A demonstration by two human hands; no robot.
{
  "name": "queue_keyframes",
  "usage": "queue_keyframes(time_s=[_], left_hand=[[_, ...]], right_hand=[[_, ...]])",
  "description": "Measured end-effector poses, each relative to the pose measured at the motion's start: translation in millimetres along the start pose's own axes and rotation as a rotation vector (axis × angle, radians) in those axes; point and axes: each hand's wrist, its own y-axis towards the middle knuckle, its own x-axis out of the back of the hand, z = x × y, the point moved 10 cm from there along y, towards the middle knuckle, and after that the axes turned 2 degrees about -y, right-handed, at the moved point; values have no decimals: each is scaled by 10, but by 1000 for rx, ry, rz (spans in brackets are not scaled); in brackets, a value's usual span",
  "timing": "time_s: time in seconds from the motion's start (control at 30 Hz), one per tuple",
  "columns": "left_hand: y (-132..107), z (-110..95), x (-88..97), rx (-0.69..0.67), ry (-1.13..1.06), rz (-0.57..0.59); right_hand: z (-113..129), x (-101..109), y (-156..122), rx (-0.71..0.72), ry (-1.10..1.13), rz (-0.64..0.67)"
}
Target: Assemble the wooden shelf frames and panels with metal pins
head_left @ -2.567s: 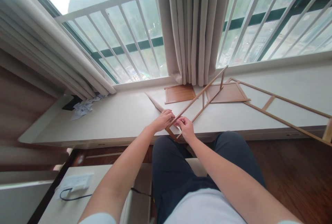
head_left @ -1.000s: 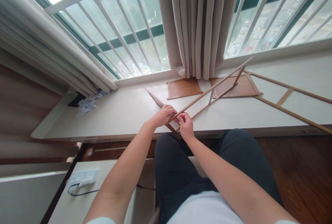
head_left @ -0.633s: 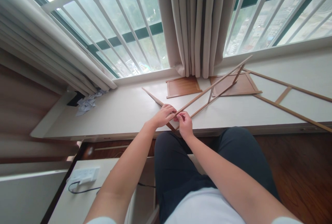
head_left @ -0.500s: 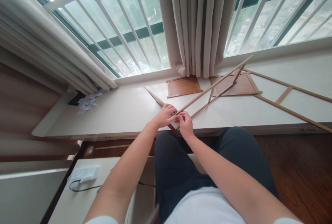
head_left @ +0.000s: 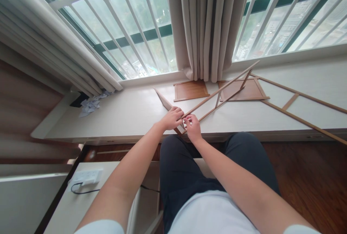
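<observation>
My left hand [head_left: 172, 119] is closed around the near-left corner of a ladder-like wooden frame [head_left: 218, 100], where it meets a thin wooden panel [head_left: 162, 99] that leans up at an angle. Just right of it, my right hand [head_left: 193, 128] has thumb and fingers pinched together by the same joint. Whatever sits between those fingertips is too small to make out. From the hands the frame's two rails slant away to the upper right, with short crosspieces between them.
Two brown panels, a smaller one [head_left: 191, 90] and a larger one [head_left: 244, 89], lie near the curtain [head_left: 202, 28]. A second wooden frame [head_left: 291, 101] rests at right on the white ledge [head_left: 130, 115]. Crumpled paper [head_left: 90, 107] and a power strip [head_left: 88, 177] are at left.
My right fingertips have drawn slightly apart from my left hand, still pinched. The view has shifted a little; the left hand keeps its hold at the joint.
</observation>
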Motion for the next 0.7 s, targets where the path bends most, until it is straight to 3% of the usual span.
queue_keyframes(time_s=[0.2, 0.7], left_hand=[[14, 24, -31, 19, 30, 8], [-9, 67, -67, 70, 98, 9]], right_hand=[[198, 19, 38, 135, -253, 50], [351, -5, 1, 86, -597, 174]])
